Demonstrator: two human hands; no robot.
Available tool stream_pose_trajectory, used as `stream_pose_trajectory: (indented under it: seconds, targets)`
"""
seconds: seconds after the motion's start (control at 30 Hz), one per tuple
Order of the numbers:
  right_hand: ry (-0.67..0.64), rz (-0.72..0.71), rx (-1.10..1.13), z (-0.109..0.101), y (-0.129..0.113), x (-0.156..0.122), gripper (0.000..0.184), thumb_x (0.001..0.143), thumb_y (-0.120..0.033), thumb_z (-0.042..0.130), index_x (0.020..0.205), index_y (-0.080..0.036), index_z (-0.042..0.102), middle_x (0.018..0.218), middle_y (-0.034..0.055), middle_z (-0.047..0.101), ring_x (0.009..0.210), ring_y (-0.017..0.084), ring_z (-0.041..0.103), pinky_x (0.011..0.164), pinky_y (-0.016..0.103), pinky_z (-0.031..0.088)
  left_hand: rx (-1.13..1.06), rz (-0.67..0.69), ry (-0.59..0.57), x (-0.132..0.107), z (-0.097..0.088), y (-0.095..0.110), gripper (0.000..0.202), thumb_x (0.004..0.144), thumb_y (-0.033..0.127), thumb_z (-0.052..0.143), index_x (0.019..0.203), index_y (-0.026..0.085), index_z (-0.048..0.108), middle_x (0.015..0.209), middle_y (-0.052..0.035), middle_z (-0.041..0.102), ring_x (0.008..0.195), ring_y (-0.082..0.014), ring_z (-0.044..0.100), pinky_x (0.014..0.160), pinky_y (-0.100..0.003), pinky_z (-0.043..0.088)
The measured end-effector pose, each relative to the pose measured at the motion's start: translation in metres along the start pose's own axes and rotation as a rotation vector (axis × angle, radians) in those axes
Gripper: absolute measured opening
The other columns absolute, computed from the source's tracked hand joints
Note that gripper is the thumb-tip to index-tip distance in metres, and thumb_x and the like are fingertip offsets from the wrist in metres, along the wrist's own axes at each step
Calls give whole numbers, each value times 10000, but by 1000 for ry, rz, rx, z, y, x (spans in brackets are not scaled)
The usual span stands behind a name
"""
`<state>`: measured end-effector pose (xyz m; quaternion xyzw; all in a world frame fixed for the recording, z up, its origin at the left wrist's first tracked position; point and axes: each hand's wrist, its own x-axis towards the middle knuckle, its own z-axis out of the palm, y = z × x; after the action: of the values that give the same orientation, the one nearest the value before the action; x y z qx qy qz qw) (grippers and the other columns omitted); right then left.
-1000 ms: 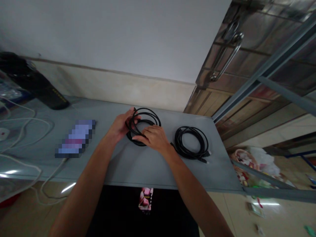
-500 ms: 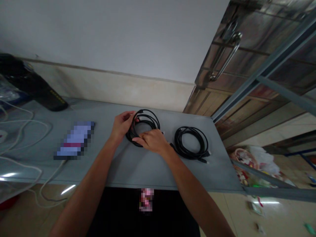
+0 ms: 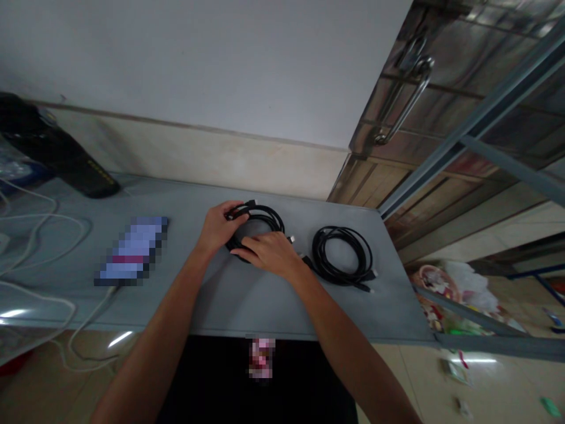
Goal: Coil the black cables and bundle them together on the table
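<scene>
A coiled black cable lies on the grey table in front of me, its loops gathered into a ring. My left hand is closed on the ring's left side, thumb over the strands and fingers behind. At the near side, my right hand pinches the strands, its fingers reaching into the ring. One plug of this cable shows at the far edge, and another pokes out to the right, beside my right hand. A second coiled black cable rests untouched to the right, its plugs at its lower edge.
To the left lies a phone with a white cord plugged in. A black bottle and tangled white cords are further left. A metal frame post rises past the grey table's right end, near a wall.
The raised loop of cable has come down onto the rest of the coil. My left thumb now lies over the strands, and my right hand has shifted slightly left.
</scene>
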<state>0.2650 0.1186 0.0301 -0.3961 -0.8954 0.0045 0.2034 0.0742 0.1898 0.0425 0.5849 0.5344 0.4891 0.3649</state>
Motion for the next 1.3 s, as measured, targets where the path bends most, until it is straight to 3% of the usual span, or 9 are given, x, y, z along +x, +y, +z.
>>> stream_pose_trajectory:
  seconds: [0.2,0.3,0.4,0.57,0.87,0.97,1.03,1.17,1.3]
  targets:
    - [-11,-64,10,4,6,0,669,1015,-832,678,1121,-186,818,1116,102,785,1077,255,733,987,379,531,136,64,20,6,-6,-18,327,686,99,897,968,254,839,1036,-52,810,1017,-292,738,943,-354,611]
    - [-33,-79,11,5,5,0,699,971,-830,740,1211,-177,807,1224,129,745,1154,281,704,1074,436,539,226,66,32,8,-6,-27,322,707,99,872,996,227,810,1084,-71,797,1023,-283,746,1048,-413,604]
    - [-67,-76,25,6,3,0,573,1063,-703,739,1304,-185,776,1229,117,737,1141,277,713,1045,431,562,251,51,-5,10,-6,-33,370,732,138,847,1089,218,790,1115,-79,826,1056,-306,772,1116,-495,593]
    - [-101,-79,44,5,-1,0,335,1153,-513,706,1293,-214,760,1222,88,736,1072,244,731,902,367,581,324,71,-41,13,-7,-39,430,750,193,835,1177,217,786,1232,-96,844,1138,-322,801,1126,-508,614]
    - [-59,-73,47,4,0,0,357,1115,-554,759,1206,-209,776,1165,73,758,1008,231,730,870,360,567,349,106,-61,12,-9,-41,407,799,134,809,1204,163,820,1201,-108,838,1014,-283,774,1061,-511,613]
    - [44,-48,101,1,2,0,520,1042,-705,784,1120,-190,776,1110,79,762,1003,242,727,953,386,564,331,111,-32,13,-8,-41,393,797,190,858,1187,172,810,1189,-105,830,1004,-282,763,1022,-488,607]
    - [164,4,152,-4,5,0,536,1042,-727,771,1081,-193,763,1092,78,762,1021,238,722,1002,388,550,307,112,13,12,-8,-37,407,801,320,917,1174,193,812,1189,-105,825,999,-286,757,971,-462,608]
    - [433,117,287,-14,15,1,382,1167,-563,661,1020,-215,718,974,45,726,926,189,692,927,340,539,135,111,108,9,-7,-23,501,809,565,951,1158,226,834,1172,-103,824,1028,-292,754,929,-431,595]
    - [661,173,376,-18,21,1,424,1220,-487,538,889,-239,630,838,13,631,769,160,603,788,314,501,-62,139,161,5,-4,-10,506,840,585,935,1159,206,833,1166,-97,822,1005,-258,753,940,-418,588]
